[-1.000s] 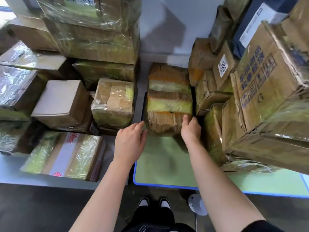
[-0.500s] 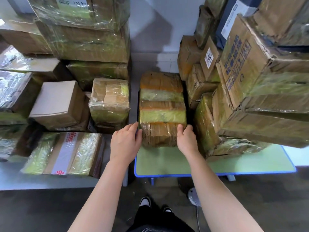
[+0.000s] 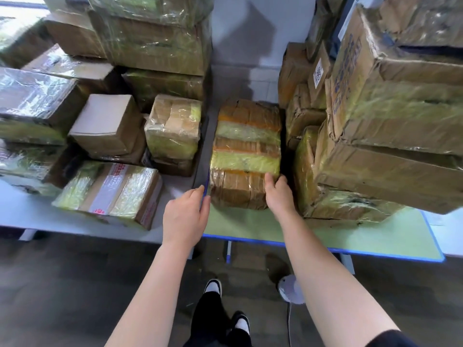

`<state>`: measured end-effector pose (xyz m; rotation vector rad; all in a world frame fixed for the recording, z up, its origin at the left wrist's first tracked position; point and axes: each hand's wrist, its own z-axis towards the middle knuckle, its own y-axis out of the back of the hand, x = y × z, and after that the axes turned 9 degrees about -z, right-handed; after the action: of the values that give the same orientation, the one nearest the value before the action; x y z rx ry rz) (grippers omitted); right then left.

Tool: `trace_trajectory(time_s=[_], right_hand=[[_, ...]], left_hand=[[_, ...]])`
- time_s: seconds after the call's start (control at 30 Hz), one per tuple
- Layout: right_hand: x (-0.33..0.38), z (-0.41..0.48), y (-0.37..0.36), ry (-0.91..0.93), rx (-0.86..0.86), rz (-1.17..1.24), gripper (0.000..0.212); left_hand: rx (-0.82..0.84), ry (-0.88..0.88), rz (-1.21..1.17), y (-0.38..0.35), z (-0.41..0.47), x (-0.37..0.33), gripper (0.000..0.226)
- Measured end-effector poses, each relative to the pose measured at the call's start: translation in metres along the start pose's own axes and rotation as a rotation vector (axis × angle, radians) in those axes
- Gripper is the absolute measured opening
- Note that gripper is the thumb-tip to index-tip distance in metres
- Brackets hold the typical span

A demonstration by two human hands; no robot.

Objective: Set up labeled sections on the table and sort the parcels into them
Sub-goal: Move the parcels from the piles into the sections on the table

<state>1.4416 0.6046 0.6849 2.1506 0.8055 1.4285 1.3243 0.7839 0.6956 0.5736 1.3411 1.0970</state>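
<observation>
A brown parcel [image 3: 246, 156] wrapped in clear film with yellow-green bands lies on the green table with a blue rim [image 3: 375, 236], between two stacks. My right hand [image 3: 279, 194] has its fingers curled over the parcel's near right corner. Just left of the parcel's near left corner, over the gap between the tables, my left hand [image 3: 186, 216] is flat with its fingers extended and holds nothing.
Film-wrapped cardboard boxes are piled high on the right [image 3: 390, 116] and close against the parcel. On the pale table [image 3: 25, 214] to the left lie more boxes, among them a flat taped one [image 3: 110, 194] near the front edge. A white round object [image 3: 290, 289] sits on the dark floor.
The parcel has slid towards the table's front edge. My left hand has come off the parcel's left side, while my right hand stays on its right corner.
</observation>
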Motion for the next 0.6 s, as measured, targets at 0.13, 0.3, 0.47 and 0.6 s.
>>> trace_trajectory(time_s=[0.13, 0.3, 0.47, 0.6], right_hand=[[-0.007, -0.013, 0.002, -0.015, 0.057, 0.015, 0.053], [-0.027, -0.034, 0.002, -0.023, 0.041, 0.089, 0.062], [-0.018, -0.038, 0.001, -0.062, -0.016, 0.087, 0.070], [-0.015, -0.039, -0.003, -0.054, -0.034, 0.038, 0.073]], left_hand=[[-0.004, 0.037, -0.014, 0.001, -0.020, 0.001, 0.050], [-0.012, 0.080, -0.040, 0.004, -0.032, 0.004, 0.032], [0.018, 0.065, -0.039, 0.006, -0.032, 0.009, 0.032], [0.027, 0.033, -0.042, 0.010, -0.031, 0.014, 0.032]])
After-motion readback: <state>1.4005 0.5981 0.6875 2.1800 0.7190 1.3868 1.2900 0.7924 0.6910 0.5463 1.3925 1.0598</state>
